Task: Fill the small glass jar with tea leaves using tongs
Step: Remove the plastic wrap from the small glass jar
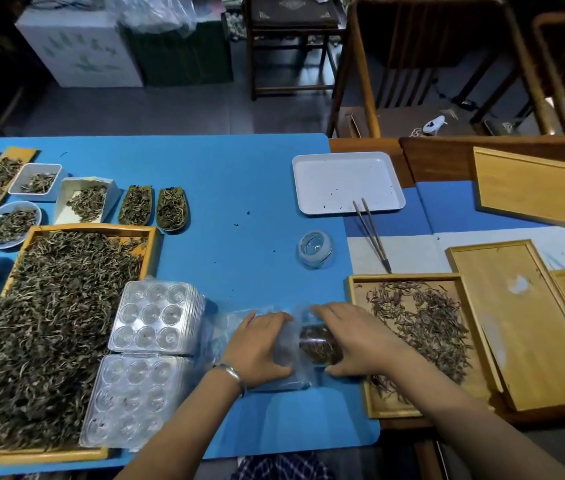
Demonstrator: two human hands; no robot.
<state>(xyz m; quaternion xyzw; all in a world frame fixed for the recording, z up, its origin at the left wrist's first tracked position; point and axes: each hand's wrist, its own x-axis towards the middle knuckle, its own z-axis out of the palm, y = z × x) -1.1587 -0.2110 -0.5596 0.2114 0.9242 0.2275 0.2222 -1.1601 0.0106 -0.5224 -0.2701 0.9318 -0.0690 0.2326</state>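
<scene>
Fingers (267,318) of your left hand (257,348) curl over a clear plastic bag (284,355), and those of your right hand (350,344) wrap a filled glass jar (319,344) of tea lying on its side, seemingly half inside that bag; whether it has a lid I cannot tell. If it has none, tipping it further could spill leaves onto the blue desk (239,188). Both wrists sit low, palms down, forearms converging from the near edge. Your small glass jar (315,249) stands empty, upright, well beyond your hands; the tongs (371,233) lie untouched just right of it, tips on the white tray (347,161). A careless reach could knock that jar over, or drag your sleeve through the tea leaves (419,317) in the wooden tray (357,289).
</scene>
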